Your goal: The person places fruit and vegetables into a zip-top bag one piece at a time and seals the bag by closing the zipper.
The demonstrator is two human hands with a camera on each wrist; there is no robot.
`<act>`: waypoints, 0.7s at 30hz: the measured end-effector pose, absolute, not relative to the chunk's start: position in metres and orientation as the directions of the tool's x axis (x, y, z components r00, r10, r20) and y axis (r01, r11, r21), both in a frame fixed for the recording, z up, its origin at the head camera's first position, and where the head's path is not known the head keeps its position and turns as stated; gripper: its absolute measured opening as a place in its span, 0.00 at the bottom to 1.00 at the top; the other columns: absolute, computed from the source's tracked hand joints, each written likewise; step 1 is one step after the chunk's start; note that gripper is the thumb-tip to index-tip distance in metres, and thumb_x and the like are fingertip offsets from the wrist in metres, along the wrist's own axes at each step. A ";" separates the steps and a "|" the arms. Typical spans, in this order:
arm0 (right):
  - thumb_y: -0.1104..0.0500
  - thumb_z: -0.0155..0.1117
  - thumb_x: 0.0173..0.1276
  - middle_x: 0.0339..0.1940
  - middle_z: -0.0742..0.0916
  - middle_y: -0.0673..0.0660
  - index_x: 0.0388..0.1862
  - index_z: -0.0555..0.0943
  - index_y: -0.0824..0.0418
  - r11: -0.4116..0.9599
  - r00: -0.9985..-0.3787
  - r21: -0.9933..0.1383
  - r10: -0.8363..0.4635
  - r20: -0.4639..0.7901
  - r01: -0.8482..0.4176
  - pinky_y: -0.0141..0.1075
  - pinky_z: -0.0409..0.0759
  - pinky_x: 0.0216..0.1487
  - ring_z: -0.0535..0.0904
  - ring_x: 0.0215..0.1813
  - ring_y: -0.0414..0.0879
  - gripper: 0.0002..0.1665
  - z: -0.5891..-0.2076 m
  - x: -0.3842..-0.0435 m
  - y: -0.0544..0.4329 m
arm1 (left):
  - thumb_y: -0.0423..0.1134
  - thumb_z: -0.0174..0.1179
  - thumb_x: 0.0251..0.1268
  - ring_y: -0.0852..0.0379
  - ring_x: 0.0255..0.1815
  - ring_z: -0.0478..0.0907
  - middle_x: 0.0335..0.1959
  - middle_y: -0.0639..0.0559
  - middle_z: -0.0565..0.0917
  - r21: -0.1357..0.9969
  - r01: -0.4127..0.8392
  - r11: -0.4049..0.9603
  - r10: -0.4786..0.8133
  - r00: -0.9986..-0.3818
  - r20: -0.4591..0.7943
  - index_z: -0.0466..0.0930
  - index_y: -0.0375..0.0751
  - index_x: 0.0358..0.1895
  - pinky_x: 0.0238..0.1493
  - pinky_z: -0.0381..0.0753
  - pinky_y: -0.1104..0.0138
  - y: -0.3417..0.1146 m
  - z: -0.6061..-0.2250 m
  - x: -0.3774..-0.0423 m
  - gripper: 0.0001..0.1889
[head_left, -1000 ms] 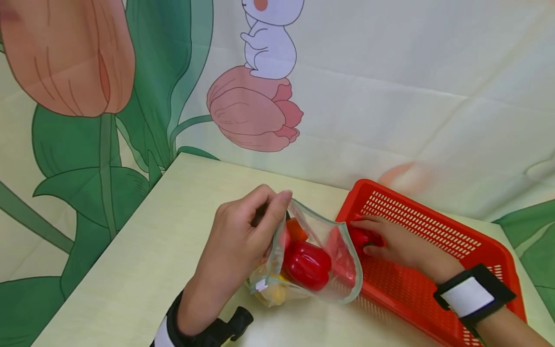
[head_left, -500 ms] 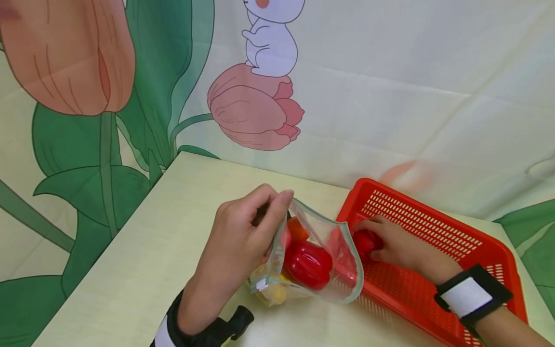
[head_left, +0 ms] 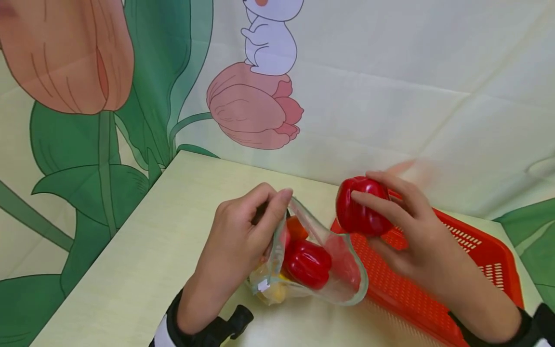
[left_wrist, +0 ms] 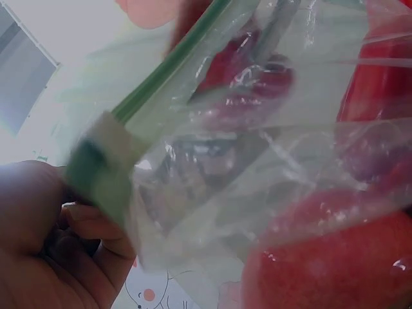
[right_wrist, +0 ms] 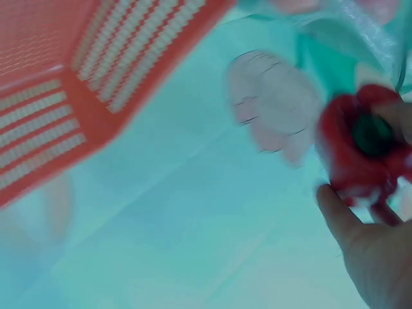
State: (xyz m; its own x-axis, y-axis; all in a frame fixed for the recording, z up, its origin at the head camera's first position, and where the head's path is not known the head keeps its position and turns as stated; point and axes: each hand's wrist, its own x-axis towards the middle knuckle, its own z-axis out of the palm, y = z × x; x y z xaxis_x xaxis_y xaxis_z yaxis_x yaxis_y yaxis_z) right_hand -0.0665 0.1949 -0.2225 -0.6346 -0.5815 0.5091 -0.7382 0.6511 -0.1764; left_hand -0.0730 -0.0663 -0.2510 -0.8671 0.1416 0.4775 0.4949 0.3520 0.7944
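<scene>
My left hand (head_left: 243, 241) pinches the upper edge of a clear zip bag (head_left: 342, 284), whose mouth gapes toward the right. Inside the bag lie a red bell pepper (head_left: 309, 264), an orange item (head_left: 297, 228) and something yellow (head_left: 274, 291) low down, partly hidden by the plastic. In my right hand (head_left: 416, 226) is a second red bell pepper (head_left: 362, 205), held above the basket's left end, just up and right of the bag's mouth. Its green stem (right_wrist: 372, 134) shows in the right wrist view. Through the film, the left wrist view shows a large reddish round item (left_wrist: 335, 264).
A red perforated plastic basket (head_left: 498, 274) stands on the pale table (head_left: 173, 231) at the right, close against the bag. Behind the table hangs a cloth (head_left: 390, 86) printed with tulips and a white animal.
My right hand has lifted the red bell pepper out of the basket, bringing it up above the rim. The left hand and the bag have stayed almost in place.
</scene>
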 end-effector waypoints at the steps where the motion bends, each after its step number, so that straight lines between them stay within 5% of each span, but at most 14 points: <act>1: 0.47 0.62 0.65 0.65 0.71 0.65 0.60 0.75 0.59 0.616 -0.586 -0.158 -0.593 0.552 -0.772 0.21 0.70 0.57 0.66 0.66 0.55 0.28 -0.218 -0.061 0.188 | 0.52 0.51 0.70 0.65 0.11 0.62 0.10 0.60 0.62 0.798 0.493 0.348 0.144 -0.869 0.474 0.70 0.49 0.24 0.15 0.60 0.71 -0.066 -0.251 -0.073 0.17; 3: 0.43 0.49 0.72 0.63 0.72 0.68 0.57 0.77 0.62 0.556 -0.503 -0.120 -0.612 0.610 -0.822 0.20 0.65 0.61 0.67 0.65 0.59 0.28 -0.213 -0.053 0.176 | 0.52 0.51 0.70 0.65 0.11 0.61 0.10 0.60 0.62 0.802 0.487 0.346 0.146 -0.872 0.467 0.70 0.49 0.24 0.14 0.60 0.71 -0.067 -0.251 -0.073 0.17; 10: 0.47 0.63 0.65 0.60 0.75 0.70 0.54 0.79 0.61 0.444 -0.349 -0.035 -0.649 0.677 -0.895 0.33 0.71 0.62 0.67 0.64 0.65 0.24 -0.220 -0.040 0.169 | 0.51 0.52 0.70 0.64 0.13 0.62 0.11 0.60 0.63 0.794 0.497 0.350 0.149 -0.866 0.477 0.70 0.51 0.24 0.15 0.59 0.71 -0.066 -0.251 -0.074 0.16; 15: 0.50 0.68 0.61 0.61 0.76 0.67 0.56 0.79 0.58 0.400 -0.338 -0.027 -0.734 0.589 -0.916 0.42 0.82 0.48 0.68 0.65 0.63 0.25 -0.218 -0.032 0.160 | 0.52 0.51 0.70 0.64 0.14 0.63 0.12 0.60 0.64 0.784 0.496 0.373 0.151 -0.866 0.476 0.70 0.53 0.24 0.15 0.61 0.71 -0.067 -0.250 -0.073 0.15; 21: 0.46 0.61 0.66 0.65 0.74 0.59 0.62 0.75 0.50 0.448 -0.404 -0.009 -0.797 0.449 -0.894 0.42 0.83 0.42 0.67 0.67 0.55 0.26 -0.220 -0.030 0.146 | 0.53 0.50 0.70 0.65 0.13 0.63 0.11 0.60 0.64 0.793 0.493 0.357 0.155 -0.869 0.470 0.71 0.51 0.25 0.14 0.63 0.71 -0.068 -0.251 -0.072 0.16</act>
